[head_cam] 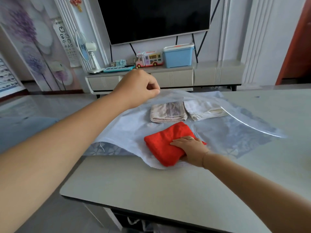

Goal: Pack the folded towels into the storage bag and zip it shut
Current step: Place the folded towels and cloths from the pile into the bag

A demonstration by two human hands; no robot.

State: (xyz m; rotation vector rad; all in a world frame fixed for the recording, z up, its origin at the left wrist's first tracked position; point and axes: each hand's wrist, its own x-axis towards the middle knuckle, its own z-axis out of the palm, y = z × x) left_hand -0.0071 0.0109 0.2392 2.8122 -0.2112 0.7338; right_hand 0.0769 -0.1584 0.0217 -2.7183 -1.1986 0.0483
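My left hand [139,88] pinches the clear top flap of the storage bag [218,132] and holds it raised off the tabletop [151,185]. My right hand [190,148] grips the folded red towel [165,145] at the bag's mouth. Two pale folded towels [168,111] lie side by side deeper inside, beyond my right hand.

Bag [127,132]: lay on table [134,182].
Two towels [168,111]: side by side inside, at the back.
Third towel [161,145]: in front of them.
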